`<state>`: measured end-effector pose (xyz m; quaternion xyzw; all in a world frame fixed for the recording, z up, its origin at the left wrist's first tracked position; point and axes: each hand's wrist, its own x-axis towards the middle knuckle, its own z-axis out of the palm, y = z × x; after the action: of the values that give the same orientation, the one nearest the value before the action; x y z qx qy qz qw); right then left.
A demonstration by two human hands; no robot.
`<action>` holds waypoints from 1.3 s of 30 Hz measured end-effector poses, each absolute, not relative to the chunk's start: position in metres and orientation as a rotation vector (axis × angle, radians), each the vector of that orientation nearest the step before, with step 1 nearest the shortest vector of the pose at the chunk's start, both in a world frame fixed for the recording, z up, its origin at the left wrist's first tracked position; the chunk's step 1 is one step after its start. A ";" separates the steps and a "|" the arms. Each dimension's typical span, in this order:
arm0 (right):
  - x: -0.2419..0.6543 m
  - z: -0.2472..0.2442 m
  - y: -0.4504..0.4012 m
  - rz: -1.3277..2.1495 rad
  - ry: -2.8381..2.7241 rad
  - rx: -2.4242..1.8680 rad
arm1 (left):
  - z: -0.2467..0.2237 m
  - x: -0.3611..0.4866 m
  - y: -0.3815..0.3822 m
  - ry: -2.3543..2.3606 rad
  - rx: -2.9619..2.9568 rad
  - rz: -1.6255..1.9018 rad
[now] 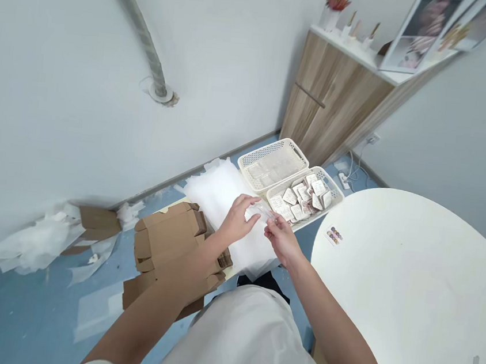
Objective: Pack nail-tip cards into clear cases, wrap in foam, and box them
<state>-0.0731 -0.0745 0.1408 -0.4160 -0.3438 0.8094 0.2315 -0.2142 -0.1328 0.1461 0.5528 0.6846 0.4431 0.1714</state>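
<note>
My right hand (pixel 281 238) pinches a small clear plastic piece (pixel 264 212) between thumb and fingers. Just left of it, my left hand (pixel 239 219) has its thumb and fingers apart, at the other end of the clear piece; whether it touches the piece cannot be made out. Both hands are above a stack of white foam sheets (pixel 216 188). Beyond the hands, a white basket (pixel 338 193) holds several small white printed cards or packets (pixel 301 193). Beside it, a second white basket (pixel 245 160) has clear flat pieces inside.
Flattened brown cardboard boxes (pixel 170 235) lie left of the foam. A round white table (pixel 394 267) stands at the right, with a small card of coloured dots (pixel 333 235) on it. A wooden cabinet (pixel 339 88) is behind. Loose wrapping (pixel 41 239) lies on the floor.
</note>
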 end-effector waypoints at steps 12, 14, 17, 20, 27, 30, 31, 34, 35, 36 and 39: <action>0.082 0.175 -0.178 1.881 -0.513 -1.154 | 0.137 -0.058 -0.165 1.110 0.969 1.223; 0.102 0.175 -0.189 1.829 -0.527 -1.178 | 0.138 -0.039 -0.163 1.068 0.929 1.163; 0.132 0.171 -0.201 1.689 -0.630 -1.312 | 0.135 -0.011 -0.156 1.045 0.926 1.074; 0.166 0.165 -0.209 1.437 -0.714 -1.460 | 0.130 0.019 -0.146 0.989 1.035 0.964; 0.248 0.150 -0.201 1.251 -0.864 -1.569 | 0.123 0.082 -0.124 0.924 1.362 0.738; 0.271 0.147 -0.188 1.294 -0.932 -1.602 | 0.122 0.100 -0.115 0.953 1.410 0.735; 0.277 0.147 -0.183 1.309 -0.940 -1.602 | 0.122 0.105 -0.113 0.977 1.383 0.743; 0.291 0.146 -0.170 1.364 -0.909 -1.567 | 0.118 0.120 -0.115 1.060 1.148 0.765; 0.295 0.145 -0.166 1.377 -0.881 -1.552 | 0.117 0.125 -0.117 1.077 1.050 0.756; 0.299 0.144 -0.163 1.389 -0.852 -1.538 | 0.116 0.130 -0.120 1.081 0.964 0.737; 0.311 0.142 -0.155 1.426 -0.791 -1.521 | 0.115 0.147 -0.126 1.064 0.818 0.704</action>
<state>0.3106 -0.1552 0.1416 -0.6124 -0.3185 0.5741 0.4404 0.1470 -0.1264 0.1146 0.3711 0.4825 0.3193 0.7263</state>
